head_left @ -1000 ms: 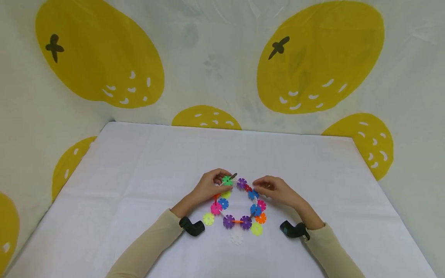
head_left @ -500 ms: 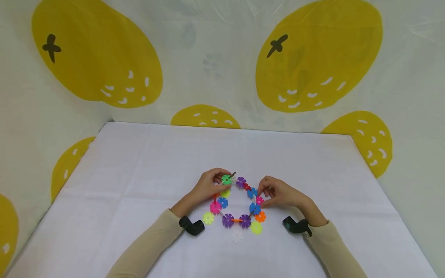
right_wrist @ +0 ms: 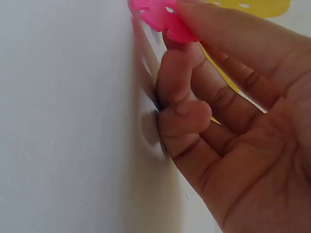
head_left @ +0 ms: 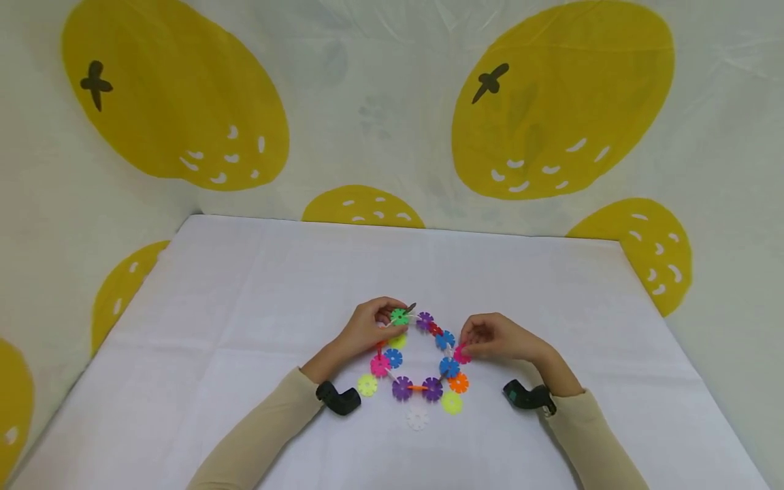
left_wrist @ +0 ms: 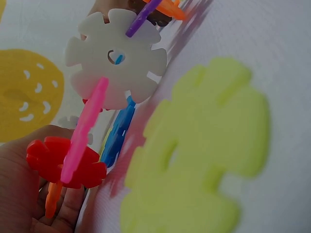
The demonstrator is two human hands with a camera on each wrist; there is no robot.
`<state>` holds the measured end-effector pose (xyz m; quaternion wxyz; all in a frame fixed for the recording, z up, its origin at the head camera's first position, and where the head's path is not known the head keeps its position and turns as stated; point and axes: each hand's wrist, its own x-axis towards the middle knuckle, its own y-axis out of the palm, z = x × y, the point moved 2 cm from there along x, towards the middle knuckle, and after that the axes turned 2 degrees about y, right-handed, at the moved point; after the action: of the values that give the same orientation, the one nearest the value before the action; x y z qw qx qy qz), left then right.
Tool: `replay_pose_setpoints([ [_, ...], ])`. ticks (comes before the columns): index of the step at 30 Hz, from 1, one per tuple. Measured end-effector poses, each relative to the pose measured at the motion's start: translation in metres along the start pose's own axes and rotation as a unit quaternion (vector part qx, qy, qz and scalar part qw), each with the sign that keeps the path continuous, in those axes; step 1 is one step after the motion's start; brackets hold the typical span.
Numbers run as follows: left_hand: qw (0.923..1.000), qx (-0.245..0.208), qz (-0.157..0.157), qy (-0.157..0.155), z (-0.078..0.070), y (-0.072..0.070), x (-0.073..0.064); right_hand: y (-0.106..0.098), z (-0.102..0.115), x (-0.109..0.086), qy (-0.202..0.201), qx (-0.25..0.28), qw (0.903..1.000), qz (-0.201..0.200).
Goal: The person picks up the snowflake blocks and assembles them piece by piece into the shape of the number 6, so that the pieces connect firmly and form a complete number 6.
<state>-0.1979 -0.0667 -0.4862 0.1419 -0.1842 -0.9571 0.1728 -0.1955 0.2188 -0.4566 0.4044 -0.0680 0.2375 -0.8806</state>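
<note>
Interlocking plastic flower discs form a ring on the white table. My left hand (head_left: 367,327) grips the ring's far left side at a green disc (head_left: 399,317). In the left wrist view, a red disc (left_wrist: 43,158) and an edge-on pink disc (left_wrist: 85,131) slot together beside its fingers, with a white disc (left_wrist: 116,58) joined on. At the ring's right side, my right hand (head_left: 499,337) pinches a pink disc (head_left: 461,354) between thumb and fingertips. That disc sits close beside two blue discs of the ring, the nearer one (head_left: 450,367) just below it.
Loose discs lie around the ring: a yellow disc (head_left: 367,385) at left, a white disc (head_left: 418,418) in front, and an orange disc (head_left: 458,382) and another yellow disc (head_left: 452,402) at right. A blue disc (head_left: 393,358) lies inside. Fruit-printed cloth (head_left: 373,122) stands behind the table.
My right hand has left the ring's upper right and moved slightly down and right, taking hold of the pink disc. My left hand keeps its grip in place.
</note>
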Motion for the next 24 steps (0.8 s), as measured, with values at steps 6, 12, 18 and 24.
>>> replay_pose_setpoints([
  [6,1.0000,0.004,-0.001,0.006,0.001,0.001,0.001,-0.007,-0.006,-0.003,-0.004,0.027,0.9991,-0.033],
  [12,1.0000,-0.004,0.001,0.004,0.001,0.001,0.001,-0.006,-0.006,0.003,-0.002,0.055,0.9959,-0.071],
  [18,1.0000,-0.009,-0.001,-0.002,0.000,0.000,0.001,-0.001,-0.001,0.014,-0.011,0.069,0.9928,-0.097],
  [24,0.9996,-0.025,-0.004,-0.015,0.001,0.001,0.001,0.001,0.000,0.024,0.031,0.091,0.9855,-0.139],
])
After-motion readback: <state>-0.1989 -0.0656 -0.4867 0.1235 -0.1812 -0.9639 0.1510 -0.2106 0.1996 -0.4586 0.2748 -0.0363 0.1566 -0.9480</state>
